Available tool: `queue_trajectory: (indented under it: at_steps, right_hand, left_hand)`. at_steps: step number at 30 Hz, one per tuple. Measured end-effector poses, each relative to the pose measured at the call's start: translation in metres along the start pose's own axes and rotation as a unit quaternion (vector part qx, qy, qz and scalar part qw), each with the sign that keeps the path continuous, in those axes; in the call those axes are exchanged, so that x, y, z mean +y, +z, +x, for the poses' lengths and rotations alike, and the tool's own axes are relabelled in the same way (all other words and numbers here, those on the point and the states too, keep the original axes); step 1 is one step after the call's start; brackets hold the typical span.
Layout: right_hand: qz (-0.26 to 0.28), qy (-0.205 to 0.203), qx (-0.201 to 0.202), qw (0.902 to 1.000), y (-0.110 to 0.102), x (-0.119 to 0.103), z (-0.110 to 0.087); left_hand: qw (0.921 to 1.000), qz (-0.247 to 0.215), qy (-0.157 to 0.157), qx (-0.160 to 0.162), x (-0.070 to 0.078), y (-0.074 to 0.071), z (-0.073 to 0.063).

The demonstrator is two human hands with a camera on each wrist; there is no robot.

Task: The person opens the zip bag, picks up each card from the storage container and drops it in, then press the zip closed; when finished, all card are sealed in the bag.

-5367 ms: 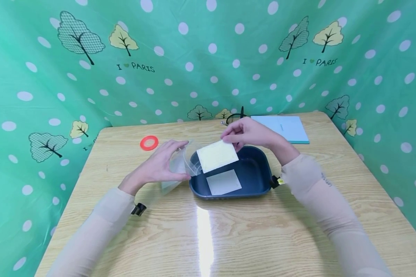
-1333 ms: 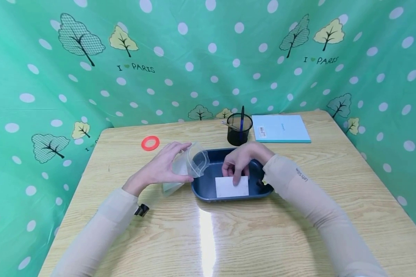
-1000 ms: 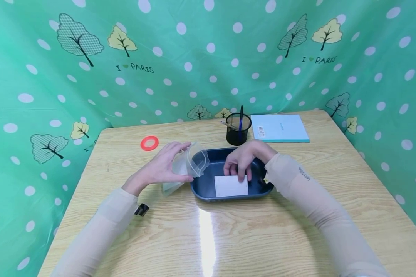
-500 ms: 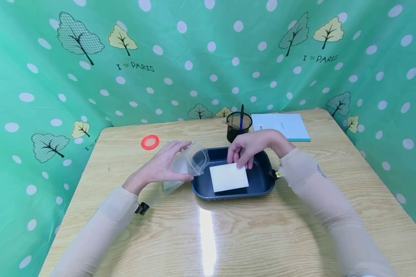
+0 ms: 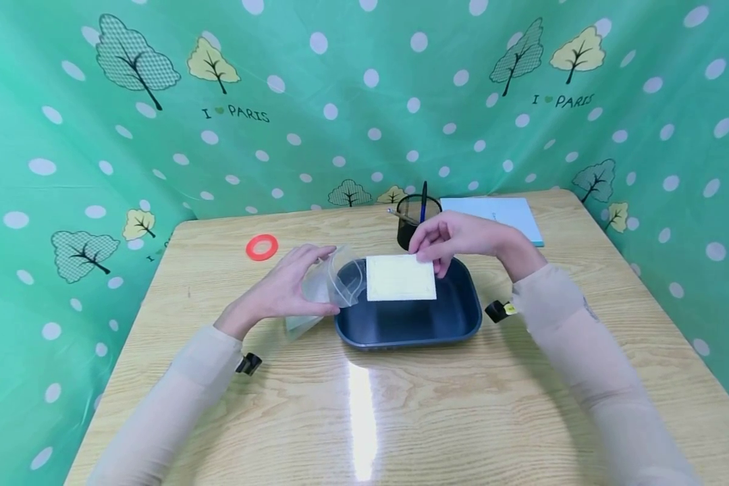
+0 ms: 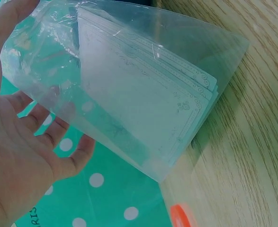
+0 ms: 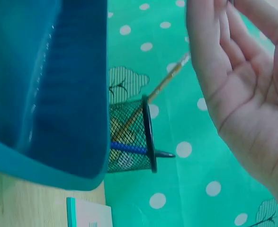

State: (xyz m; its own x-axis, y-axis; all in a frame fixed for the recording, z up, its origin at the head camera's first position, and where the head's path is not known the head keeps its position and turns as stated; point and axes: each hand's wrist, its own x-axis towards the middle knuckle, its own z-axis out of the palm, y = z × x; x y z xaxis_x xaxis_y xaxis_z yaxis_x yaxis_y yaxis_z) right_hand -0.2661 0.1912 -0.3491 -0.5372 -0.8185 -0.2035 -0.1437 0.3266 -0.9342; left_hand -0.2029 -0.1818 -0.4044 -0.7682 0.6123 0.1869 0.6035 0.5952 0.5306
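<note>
My left hand (image 5: pixel 285 287) holds a clear plastic bag (image 5: pixel 345 278) on its side, thumb and fingers spread round it, its opening toward the right. In the left wrist view several pale cards (image 6: pixel 134 94) with ornate printed borders lie stacked inside the bag. Between thumb and fingers of my right hand (image 5: pixel 458 236) a white card (image 5: pixel 401 278) is pinched by its upper right corner. This card hangs over the back part of a dark blue basin (image 5: pixel 410 327), beside the bag's mouth. The right wrist view shows the palm (image 7: pixel 252 99), with the card out of sight.
Behind the basin stands a black mesh pen cup (image 5: pixel 406 233) with a pencil and a pen. A light blue notebook (image 5: pixel 510 214) lies at the back right, partly covered by the right hand. An orange-red ring (image 5: pixel 262 247) lies at the back left of the wooden table (image 5: pixel 267 418).
My right hand has picked the white card up from the basin floor and raised it to the back, level with the bag's mouth. The left hand and bag have stayed nearly still.
</note>
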Motion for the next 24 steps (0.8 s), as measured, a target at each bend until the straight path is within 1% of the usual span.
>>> queue_trajectory:
  at_steps: [5, 7, 9, 14, 19, 24]
  right_hand:
    - [-0.006, 0.007, 0.075, 0.9972, 0.014, -0.011, 0.003]
    - [-0.014, 0.012, 0.094, 0.9954, 0.020, -0.018, 0.005]
    - [-0.027, 0.020, 0.106, 0.9938, 0.026, -0.024, 0.007]
    - [-0.056, 0.030, 0.110, 0.9919, 0.036, -0.032, 0.016]
    - [-0.056, 0.036, 0.107, 0.9920, 0.048, -0.032, 0.029]
    - [-0.071, 0.018, 0.106, 0.9917, 0.058, -0.032, 0.042]
  left_hand:
    - [1.0000, -0.001, 0.002, 0.000, 0.001, -0.001, 0.000]
    - [1.0000, -0.001, 0.004, 0.002, 0.002, -0.001, 0.000]
    - [0.9999, -0.002, 0.009, 0.005, 0.003, -0.001, 0.000]
    - [0.9998, 0.000, 0.019, 0.007, 0.005, 0.000, 0.000]
    - [0.9998, -0.002, 0.018, 0.005, 0.005, 0.001, 0.000]
    - [0.9999, -0.001, 0.015, 0.001, 0.005, 0.001, 0.000]
